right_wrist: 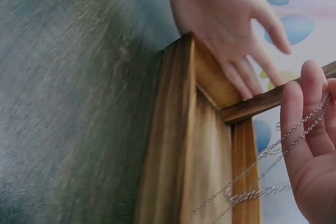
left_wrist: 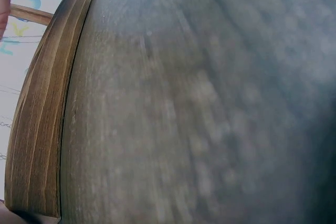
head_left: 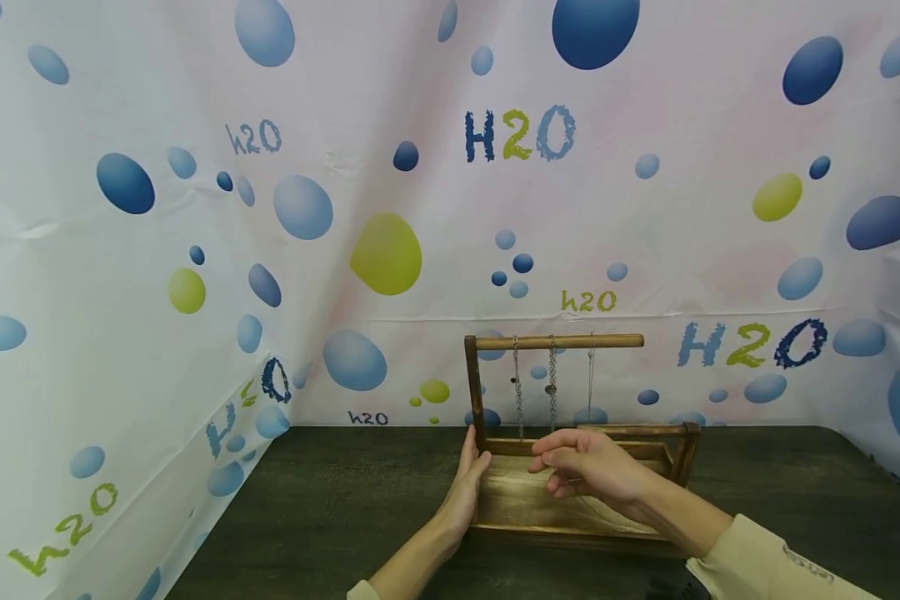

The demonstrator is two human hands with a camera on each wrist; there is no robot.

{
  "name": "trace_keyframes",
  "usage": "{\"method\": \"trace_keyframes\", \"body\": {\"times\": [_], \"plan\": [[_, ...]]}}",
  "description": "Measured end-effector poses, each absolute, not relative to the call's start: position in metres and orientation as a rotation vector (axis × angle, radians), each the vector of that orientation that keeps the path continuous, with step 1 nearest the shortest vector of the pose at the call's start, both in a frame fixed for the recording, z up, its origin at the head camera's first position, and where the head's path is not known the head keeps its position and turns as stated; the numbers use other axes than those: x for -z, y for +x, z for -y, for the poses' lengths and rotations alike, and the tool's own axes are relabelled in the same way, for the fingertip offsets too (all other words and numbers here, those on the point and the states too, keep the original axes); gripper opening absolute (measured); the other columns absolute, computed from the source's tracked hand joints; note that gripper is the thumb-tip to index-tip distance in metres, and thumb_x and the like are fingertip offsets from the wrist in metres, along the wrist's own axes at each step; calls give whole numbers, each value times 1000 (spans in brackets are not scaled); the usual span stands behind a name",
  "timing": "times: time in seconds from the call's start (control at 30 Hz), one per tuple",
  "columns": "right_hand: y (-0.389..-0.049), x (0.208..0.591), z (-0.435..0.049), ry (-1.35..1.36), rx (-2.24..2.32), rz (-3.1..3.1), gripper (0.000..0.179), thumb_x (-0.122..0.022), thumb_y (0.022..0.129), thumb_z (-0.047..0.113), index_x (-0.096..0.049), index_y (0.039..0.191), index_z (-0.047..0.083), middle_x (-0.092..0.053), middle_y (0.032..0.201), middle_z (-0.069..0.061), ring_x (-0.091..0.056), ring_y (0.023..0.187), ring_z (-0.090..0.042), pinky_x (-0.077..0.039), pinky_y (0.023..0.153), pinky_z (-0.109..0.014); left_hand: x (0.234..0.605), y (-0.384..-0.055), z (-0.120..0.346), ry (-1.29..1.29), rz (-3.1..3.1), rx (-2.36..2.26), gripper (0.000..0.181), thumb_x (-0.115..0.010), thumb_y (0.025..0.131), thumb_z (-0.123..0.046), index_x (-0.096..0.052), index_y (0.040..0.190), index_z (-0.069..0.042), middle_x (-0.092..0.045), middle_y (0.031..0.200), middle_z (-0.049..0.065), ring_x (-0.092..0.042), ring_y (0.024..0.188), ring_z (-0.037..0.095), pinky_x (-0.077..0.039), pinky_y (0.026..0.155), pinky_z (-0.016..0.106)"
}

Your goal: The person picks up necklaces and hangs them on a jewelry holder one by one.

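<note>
A wooden jewelry stand (head_left: 510,492) with a tray base and an upright post stands on the dark table. Three thin necklaces hang from its top bar (head_left: 615,341), one of them a silver chain (head_left: 552,367). My left hand (head_left: 461,496) rests with straight fingers against the stand's left side; the right wrist view shows its palm near the wooden edge. Above the tray, my right hand (head_left: 596,471) has bent fingers and pinches a fine silver chain necklace (right_wrist: 299,134). That chain crosses the fingers and trails down toward the tray.
At the stand's right is a lower wooden rail (head_left: 645,430) on a short post. A dark object (head_left: 675,588) lies at the table's front edge, partly behind the right sleeve. A patterned sheet (head_left: 435,125) hangs behind and to the left of the table (head_left: 330,492).
</note>
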State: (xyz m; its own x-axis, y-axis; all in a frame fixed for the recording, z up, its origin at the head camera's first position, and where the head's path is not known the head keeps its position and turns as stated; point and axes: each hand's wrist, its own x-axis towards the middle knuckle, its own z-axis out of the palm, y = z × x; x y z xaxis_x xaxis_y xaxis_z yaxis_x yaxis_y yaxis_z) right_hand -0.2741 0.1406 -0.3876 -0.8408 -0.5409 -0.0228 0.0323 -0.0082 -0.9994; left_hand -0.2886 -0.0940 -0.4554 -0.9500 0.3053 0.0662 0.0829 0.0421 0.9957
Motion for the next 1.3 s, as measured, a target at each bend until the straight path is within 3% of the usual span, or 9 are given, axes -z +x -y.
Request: {"method": "trace_keyframes", "body": {"times": [0.27, 0.93, 1.3], "plan": [[-277, 358, -131, -585, 1845, -1910, 35, -54, 105, 16, -55, 130, -7, -68, 118, -16, -69, 83, -19, -58, 81, -41, 456, -288, 95, 407, -2143, -2019, 77, -34, 108, -47, 10, 162, -13, 17, 165, 19, 15, 149, 42, 5, 113, 69], [-291, 298, -120, -698, 1866, -2047, 30, -54, 105, 12, -56, 128, -6, -69, 114, -13, -70, 87, -21, -58, 81, -39, 457, -289, 96, 413, -2142, -2010, 78, -34, 107, -50, 9, 162, -15, 16, 166, 18, 12, 150, 43, 4, 113, 69], [-297, 276, -115, -692, 1935, -2106, 26, -55, 104, 11, -59, 124, -4, -70, 110, -13, -70, 81, -20, -59, 78, -40, 456, -289, 97, 405, -2147, -2003, 73, -32, 109, -46, 8, 163, -18, 14, 166, 17, 9, 150, 42, 3, 113, 69]]}}
